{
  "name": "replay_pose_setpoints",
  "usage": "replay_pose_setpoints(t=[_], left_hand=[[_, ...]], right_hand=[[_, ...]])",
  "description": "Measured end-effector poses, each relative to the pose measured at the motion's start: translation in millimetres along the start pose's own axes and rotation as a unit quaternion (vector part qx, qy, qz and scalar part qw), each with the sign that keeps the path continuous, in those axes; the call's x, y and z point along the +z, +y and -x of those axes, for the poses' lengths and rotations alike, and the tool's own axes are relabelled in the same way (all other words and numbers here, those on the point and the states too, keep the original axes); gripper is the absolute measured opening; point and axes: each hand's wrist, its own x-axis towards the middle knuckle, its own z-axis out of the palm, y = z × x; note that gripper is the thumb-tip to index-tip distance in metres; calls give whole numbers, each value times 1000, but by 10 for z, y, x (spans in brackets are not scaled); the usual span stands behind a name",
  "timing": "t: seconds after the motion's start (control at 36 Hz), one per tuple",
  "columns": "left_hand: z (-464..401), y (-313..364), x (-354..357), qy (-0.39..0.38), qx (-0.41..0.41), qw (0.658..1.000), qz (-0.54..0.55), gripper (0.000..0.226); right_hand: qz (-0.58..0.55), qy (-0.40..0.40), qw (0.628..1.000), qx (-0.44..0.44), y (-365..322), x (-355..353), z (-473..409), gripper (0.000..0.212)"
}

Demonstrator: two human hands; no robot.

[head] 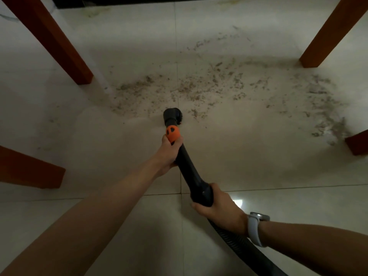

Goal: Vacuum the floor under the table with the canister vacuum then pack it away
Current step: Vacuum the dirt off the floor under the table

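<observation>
A black vacuum wand point(187, 168) with an orange collar point(172, 134) points away from me across the pale tiled floor point(258, 160). Its round black brush nozzle point(173, 116) sits on the floor at the near edge of a wide patch of grey-brown dirt point(219, 86). My left hand point(169, 152) grips the wand just behind the orange collar. My right hand point(221, 208) grips the thick rear end of the wand, where the ribbed black hose point(239, 246) runs off toward the bottom right. The canister itself is out of view.
Reddish-brown wooden table legs stand around the patch: far left point(59, 46), far right point(328, 36), near left point(29, 172) and near right point(358, 144). A dark strip point(151, 1) runs along the far edge. A grey watch point(256, 228) is on my right wrist.
</observation>
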Motion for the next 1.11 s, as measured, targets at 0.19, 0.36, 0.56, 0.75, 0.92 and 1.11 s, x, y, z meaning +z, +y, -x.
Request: replay_pose_setpoints(t=[0.19, 0.36, 0.56, 0.75, 0.92, 1.11], left_hand=[[26, 100, -305, 64, 6, 993, 96, 55], [78, 58, -572, 118, 6, 983, 142, 58], [121, -118, -935, 166, 2, 967, 195, 63], [7, 42, -1329, 252, 28, 950, 182, 51], [-44, 125, -1527, 239, 13, 949, 204, 50], [-77, 353, -1471, 206, 33, 937, 280, 40]], right_hand=[[35, -25, 998, -48, -307, 39, -297, 50], [89, -47, 992, -82, -518, 194, -474, 45], [146, -102, 978, -108, -680, 306, -606, 46], [103, -128, 979, -122, -1032, 515, -810, 52], [98, -154, 977, -109, -1026, 610, -862, 51], [48, -133, 984, -107, -1290, 583, -1115, 43]])
